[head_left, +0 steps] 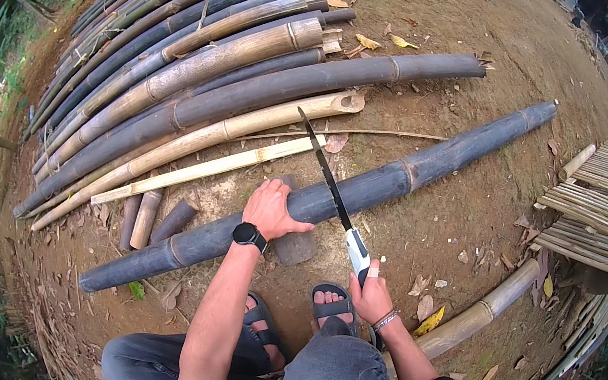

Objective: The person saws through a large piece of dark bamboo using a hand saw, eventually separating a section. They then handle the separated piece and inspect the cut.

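A dark grey bamboo pole [460,154] lies slantwise across the ground before me, from near left to far right. My left hand [269,210] grips it from above, thumb stretched along the pole and fingers over its far side. In my right hand [372,299] is the white and black handle of a hand saw [356,251]. The saw's dark blade crosses the pole just right of my left hand, its tip pointing away from me; whether the teeth touch the bamboo, I cannot tell. Beneath the pole, by my left hand, sits a wooden block [295,250].
Many long bamboo poles [212,69] are stacked at the far left. A pale split bamboo strip [208,170] and short offcuts [146,220] lie nearer. A slatted bamboo platform [593,214] stands at right, with another bamboo length [483,311] beside my right arm. Sandalled feet [332,305] are close below.
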A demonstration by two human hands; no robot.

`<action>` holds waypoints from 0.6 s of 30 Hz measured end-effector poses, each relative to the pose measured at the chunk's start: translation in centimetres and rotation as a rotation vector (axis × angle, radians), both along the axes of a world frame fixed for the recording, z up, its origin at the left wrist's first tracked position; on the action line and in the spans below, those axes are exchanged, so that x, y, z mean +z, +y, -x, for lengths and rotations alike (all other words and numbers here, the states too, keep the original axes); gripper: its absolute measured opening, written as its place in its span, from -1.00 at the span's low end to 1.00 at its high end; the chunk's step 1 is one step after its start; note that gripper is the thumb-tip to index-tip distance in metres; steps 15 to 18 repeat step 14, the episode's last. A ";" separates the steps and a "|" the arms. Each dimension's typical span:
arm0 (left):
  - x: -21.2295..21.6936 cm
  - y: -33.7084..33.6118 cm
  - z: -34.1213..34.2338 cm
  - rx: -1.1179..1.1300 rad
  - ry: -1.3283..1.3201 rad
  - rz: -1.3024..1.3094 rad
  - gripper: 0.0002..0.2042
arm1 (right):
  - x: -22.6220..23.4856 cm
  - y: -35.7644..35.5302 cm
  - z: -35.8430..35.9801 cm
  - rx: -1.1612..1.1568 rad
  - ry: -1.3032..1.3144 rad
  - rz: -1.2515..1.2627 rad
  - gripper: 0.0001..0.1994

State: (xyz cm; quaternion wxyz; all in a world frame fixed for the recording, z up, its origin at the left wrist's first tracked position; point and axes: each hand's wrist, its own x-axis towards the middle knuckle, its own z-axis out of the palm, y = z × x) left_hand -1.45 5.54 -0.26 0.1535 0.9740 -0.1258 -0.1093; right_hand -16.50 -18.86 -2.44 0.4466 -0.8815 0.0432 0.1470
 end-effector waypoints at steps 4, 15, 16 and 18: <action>-0.6 0.4 1.1 0.018 -0.058 0.068 -0.16 | 0.9 1.5 -2.7 -0.038 0.078 -0.032 -0.56; 0.2 1.2 2.6 -0.043 -0.291 0.004 -0.14 | -1.5 -8.0 5.3 -0.183 -0.039 0.124 -0.64; 0.2 1.2 2.6 -0.043 -0.291 0.004 -0.14 | -1.5 -8.0 5.3 -0.183 -0.039 0.124 -0.64; 0.2 1.2 2.6 -0.043 -0.291 0.004 -0.14 | -1.5 -8.0 5.3 -0.183 -0.039 0.124 -0.64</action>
